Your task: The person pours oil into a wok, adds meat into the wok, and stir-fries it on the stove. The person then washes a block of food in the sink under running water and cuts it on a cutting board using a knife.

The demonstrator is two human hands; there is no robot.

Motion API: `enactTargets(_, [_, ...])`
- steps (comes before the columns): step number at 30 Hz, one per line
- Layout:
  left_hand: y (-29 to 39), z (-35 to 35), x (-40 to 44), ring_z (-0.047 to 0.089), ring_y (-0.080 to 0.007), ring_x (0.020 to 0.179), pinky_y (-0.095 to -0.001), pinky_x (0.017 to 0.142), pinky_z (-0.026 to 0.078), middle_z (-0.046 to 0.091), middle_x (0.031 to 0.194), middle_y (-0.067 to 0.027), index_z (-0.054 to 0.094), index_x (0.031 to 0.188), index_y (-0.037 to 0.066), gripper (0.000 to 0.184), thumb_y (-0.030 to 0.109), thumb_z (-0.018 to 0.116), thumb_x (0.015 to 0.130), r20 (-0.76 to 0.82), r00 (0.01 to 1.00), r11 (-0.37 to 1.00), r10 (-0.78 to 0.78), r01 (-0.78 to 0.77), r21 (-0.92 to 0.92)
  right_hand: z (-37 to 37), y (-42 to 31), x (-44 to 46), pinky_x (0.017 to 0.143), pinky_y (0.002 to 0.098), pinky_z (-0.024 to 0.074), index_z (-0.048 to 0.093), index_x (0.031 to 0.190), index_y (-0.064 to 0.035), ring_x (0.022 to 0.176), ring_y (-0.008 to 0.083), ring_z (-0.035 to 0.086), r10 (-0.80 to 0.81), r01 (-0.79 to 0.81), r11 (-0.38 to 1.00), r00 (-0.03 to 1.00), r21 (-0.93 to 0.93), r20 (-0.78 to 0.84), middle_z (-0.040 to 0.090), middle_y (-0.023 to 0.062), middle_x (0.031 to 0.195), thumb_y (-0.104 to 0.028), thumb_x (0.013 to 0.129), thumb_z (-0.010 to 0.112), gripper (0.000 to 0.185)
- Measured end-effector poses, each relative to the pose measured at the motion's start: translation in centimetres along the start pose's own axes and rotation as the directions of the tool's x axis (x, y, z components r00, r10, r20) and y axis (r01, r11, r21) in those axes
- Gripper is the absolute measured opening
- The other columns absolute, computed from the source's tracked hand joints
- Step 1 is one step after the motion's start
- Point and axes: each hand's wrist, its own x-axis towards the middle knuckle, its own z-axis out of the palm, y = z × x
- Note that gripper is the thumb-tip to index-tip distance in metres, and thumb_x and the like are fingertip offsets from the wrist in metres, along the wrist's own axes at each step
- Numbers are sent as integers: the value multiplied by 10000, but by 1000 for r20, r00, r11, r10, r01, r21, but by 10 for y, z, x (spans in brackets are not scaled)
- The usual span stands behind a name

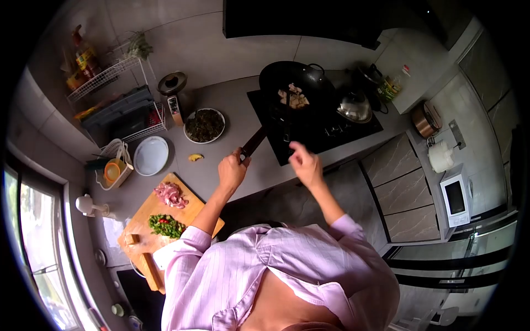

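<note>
My left hand point(233, 170) is wrapped round the end of the long dark handle of a black wok point(270, 71). Pale chunks of meat point(293, 97) lie in the bottom of the wok, which rests on the black cooktop point(345, 124). A utensil seems to stand in the wok, but the dark hides its shape. My right hand point(307, 166) is over the front edge of the cooktop, index finger and thumb apart, with nothing visible in it. A domed metal lid point(354, 107) sits on the cooktop right of the wok.
A wooden cutting board point(193, 207) bears sliced raw meat point(171, 195), chopped green and red peppers point(167, 225) and a cleaver-like tool point(149, 270). Behind it are a white plate point(150, 156) and a bowl of dark greens point(204, 126). A wire rack point(113, 71) stands far left.
</note>
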Motion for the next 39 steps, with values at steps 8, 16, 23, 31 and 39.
enactTargets(8, [0, -2, -1, 570, -347, 670, -410, 598, 439, 580, 661, -170, 554, 1000, 24, 353, 219, 630, 716, 15, 1000, 1000, -23, 23, -2, -8, 5, 78, 534, 401, 455, 543, 866, -76, 618, 311, 592, -182, 403, 787, 876, -468, 447, 577, 148, 710, -307, 800, 545, 240])
enactTargets(16, [1, 2, 0, 560, -343, 652, -414, 588, 436, 573, 671, -163, 558, 917, 20, 285, 201, 616, 706, 1, 1000, 1000, -28, 28, 0, -120, 29, 131, 310, 209, 298, 552, 797, -19, 364, 88, 461, 406, -369, 829, 914, 419, 3, 506, 48, 539, -225, 848, 490, 221])
enactTargets(23, [0, 4, 8, 552, -341, 620, -397, 564, 427, 563, 645, -164, 550, 842, 7, 275, 210, 642, 680, 54, 998, 999, -42, 42, -5, -102, 59, 136, 303, 190, 253, 545, 748, -34, 362, 67, 419, 487, -349, 677, 873, 649, -39, 477, 3, 535, -219, 794, 598, 197])
enactTargets(31, [4, 5, 11, 577, -331, 727, -404, 613, 455, 588, 764, -163, 536, 912, 26, 352, 216, 666, 647, 54, 998, 988, 40, -48, 144, -114, 60, 163, 287, 193, 283, 509, 660, -51, 374, 117, 511, 573, -440, 662, 819, 607, -31, 543, 63, 538, -294, 766, 629, 292])
enactTargets(39, [3, 20, 25, 582, -342, 690, -418, 597, 459, 598, 713, -160, 527, 849, 41, 341, 205, 693, 600, 24, 998, 960, 52, -56, 273, -103, 66, 165, 299, 242, 378, 456, 741, -9, 444, 240, 587, 698, -466, 462, 716, 755, 15, 576, 173, 610, -261, 785, 594, 291])
